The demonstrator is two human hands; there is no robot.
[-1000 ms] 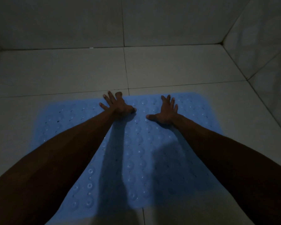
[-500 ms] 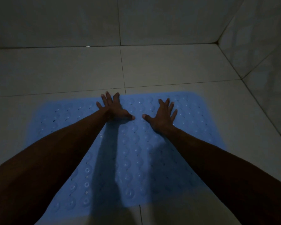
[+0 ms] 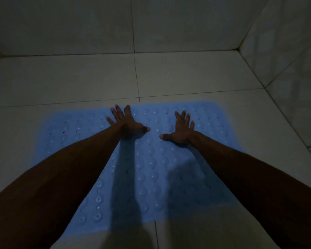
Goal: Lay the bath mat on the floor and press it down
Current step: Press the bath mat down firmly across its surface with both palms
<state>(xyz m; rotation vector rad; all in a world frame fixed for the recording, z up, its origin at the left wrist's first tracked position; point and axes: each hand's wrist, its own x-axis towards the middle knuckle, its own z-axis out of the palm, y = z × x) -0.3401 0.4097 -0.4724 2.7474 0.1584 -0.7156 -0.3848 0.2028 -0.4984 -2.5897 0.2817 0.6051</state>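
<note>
Pressing flat on the far half of the mat, the left hand point(image 3: 126, 121) and the right hand point(image 3: 182, 131) lie side by side, a little apart, fingers spread and straight, palms down, thumbs turned toward each other; neither grips anything. Beneath them the blue bath mat point(image 3: 151, 168) lies spread on the tiled floor point(image 3: 79, 81), near the corner where two walls meet. It looks like thin, soft rubber dotted with suction cups and small holes: light, limp, likely to buckle if pushed sideways. Straight downward pressure with open palms should suit it best, worked from the middle toward the edges and corners.
</note>
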